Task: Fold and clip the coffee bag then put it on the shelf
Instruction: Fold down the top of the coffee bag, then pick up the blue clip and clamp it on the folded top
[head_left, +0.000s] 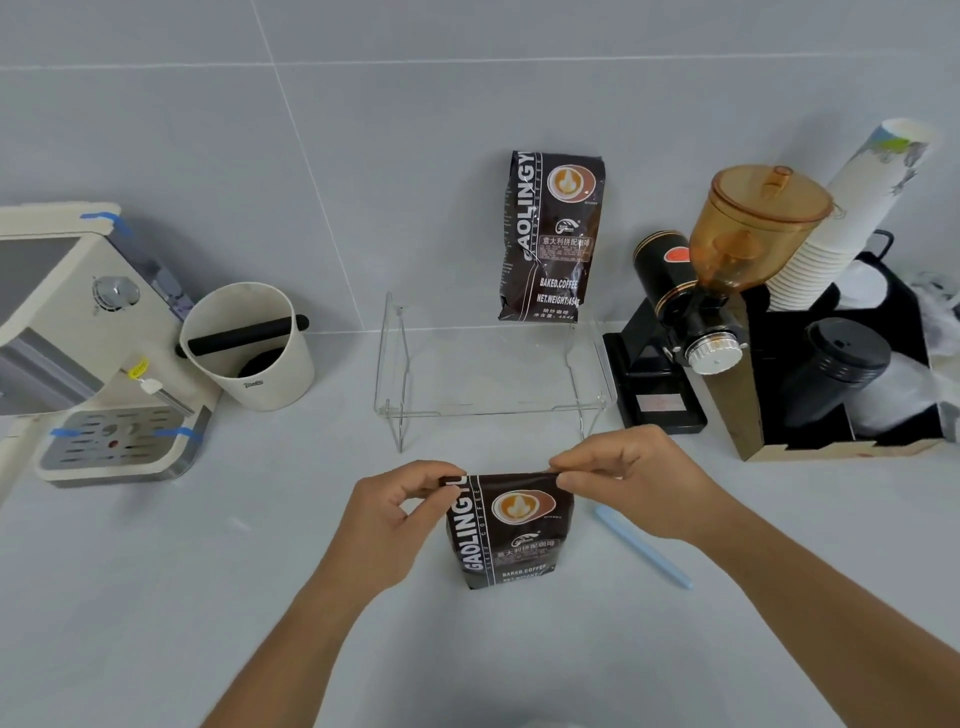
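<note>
Both hands pinch the top edge of a coffee bag standing on the desk.

From the head camera: the left hand (395, 512) and right hand (631, 480) each grip a top corner of the dark coffee bag (511, 535), which stands upright on the pale desk (208, 597). A light blue clip (644, 546) lies just right of it. Behind stands a clear shelf (493, 374), with a second coffee bag (550, 236) on it against the wall.

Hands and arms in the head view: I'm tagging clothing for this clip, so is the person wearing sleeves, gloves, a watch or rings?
Nothing worn shows. The left hand and right hand are bare, no gloves, and no ring shows on the visible fingers. Both forearms are uncovered down to the frame's bottom edge: no sleeve, watch or band in view.
</note>
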